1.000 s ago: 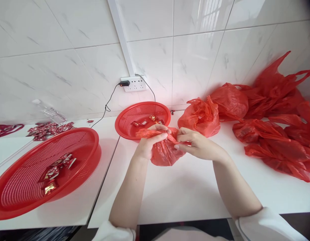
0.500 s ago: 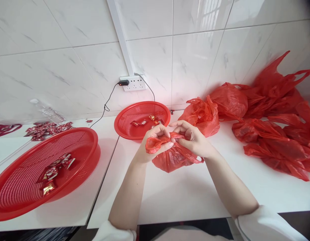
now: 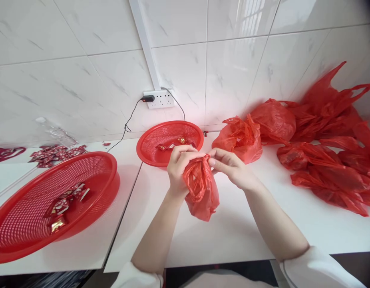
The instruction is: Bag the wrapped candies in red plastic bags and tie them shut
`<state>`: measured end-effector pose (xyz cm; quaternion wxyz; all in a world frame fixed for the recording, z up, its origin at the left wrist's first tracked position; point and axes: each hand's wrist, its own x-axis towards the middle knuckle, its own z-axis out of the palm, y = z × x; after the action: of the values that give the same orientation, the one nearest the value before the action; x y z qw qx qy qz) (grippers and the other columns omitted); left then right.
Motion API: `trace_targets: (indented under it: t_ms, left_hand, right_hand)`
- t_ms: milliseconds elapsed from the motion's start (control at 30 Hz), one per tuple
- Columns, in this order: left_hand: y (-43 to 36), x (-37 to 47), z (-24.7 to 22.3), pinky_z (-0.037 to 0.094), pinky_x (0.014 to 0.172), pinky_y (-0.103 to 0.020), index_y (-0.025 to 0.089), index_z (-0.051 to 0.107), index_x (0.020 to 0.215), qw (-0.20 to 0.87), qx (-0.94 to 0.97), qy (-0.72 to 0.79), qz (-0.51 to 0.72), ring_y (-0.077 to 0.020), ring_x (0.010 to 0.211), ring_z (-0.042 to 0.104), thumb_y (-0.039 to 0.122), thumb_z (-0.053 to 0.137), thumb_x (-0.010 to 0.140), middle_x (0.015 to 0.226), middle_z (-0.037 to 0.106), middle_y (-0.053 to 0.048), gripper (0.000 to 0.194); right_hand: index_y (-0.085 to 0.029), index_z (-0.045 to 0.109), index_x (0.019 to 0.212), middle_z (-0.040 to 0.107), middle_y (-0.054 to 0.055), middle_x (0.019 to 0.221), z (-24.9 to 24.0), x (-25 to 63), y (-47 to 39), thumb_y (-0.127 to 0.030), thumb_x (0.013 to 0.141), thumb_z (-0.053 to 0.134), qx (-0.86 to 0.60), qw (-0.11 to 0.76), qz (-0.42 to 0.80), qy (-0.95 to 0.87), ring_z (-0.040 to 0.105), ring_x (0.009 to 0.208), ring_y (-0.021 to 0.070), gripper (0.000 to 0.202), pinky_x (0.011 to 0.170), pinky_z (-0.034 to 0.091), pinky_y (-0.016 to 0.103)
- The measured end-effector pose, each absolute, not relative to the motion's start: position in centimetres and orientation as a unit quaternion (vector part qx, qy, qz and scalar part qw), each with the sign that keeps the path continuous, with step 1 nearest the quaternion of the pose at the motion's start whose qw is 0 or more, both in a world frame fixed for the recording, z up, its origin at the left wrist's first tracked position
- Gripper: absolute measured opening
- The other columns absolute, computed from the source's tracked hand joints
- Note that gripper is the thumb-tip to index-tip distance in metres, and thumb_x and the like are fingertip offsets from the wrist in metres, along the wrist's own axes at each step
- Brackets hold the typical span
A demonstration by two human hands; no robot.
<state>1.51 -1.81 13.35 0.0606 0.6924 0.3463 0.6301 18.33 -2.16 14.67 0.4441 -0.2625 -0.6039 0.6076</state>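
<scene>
Between my hands hangs a crumpled red plastic bag [image 3: 202,196], its gathered, folded mouth facing me. My left hand [image 3: 179,170] is closed round the bag's left side near the top. With thumb and forefinger, my right hand [image 3: 228,165] pinches the bag's upper right edge. What the bag contains is hidden. Just behind my left hand stands a small red plastic basket [image 3: 149,154] with several wrapped sweets [image 3: 164,147] in it. A larger red basket [image 3: 102,208] at the left holds several more wrapped pieces [image 3: 62,205].
Several red plastic bags [image 3: 331,168] are heaped at the right, and a rounded red bag [image 3: 239,140] sits behind my right hand. Small red packets [image 3: 53,155] and a clear plastic bottle [image 3: 60,134] lie at the far left. A cable runs from the wall socket [image 3: 161,100].
The bag has turned between my hands, so its gathered mouth now faces me and its body hangs lower. My left hand has shifted its grip to the side of the bag.
</scene>
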Motion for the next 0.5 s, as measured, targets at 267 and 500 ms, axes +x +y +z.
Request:
trace_targets:
  t_ms: [267,500]
  left_hand:
    - [-0.9,0.5,13.3,0.051,0.068,-0.028,0.031,0.076,0.103,0.214,0.758,0.272,0.552,-0.0151,0.075,0.061,0.027,0.068,0.083,0.085,0.065,-0.003,0.022]
    - [-1.0,0.0,14.2,0.052,0.084,-0.035,0.028,0.077,0.099,0.205,0.748,0.303,0.554,-0.0191,0.087,0.067,0.027,0.06,0.089,0.093,0.074,-0.004,0.02]
  right_hand:
    - [-0.021,0.047,0.077,0.056,-0.004,0.07,14.5,19.4,-1.2,-0.035,0.082,0.069,-0.277,0.505,0.631,-0.52,0.057,0.068,0.0114,0.027,0.073,0.048,0.029]
    - [-0.026,0.047,0.09,0.025,-0.012,0.052,15.2,21.0,-1.2,-0.036,0.083,0.068,-0.298,0.542,0.582,-0.527,0.014,0.043,0.0058,0.024,0.043,0.016,0.021]
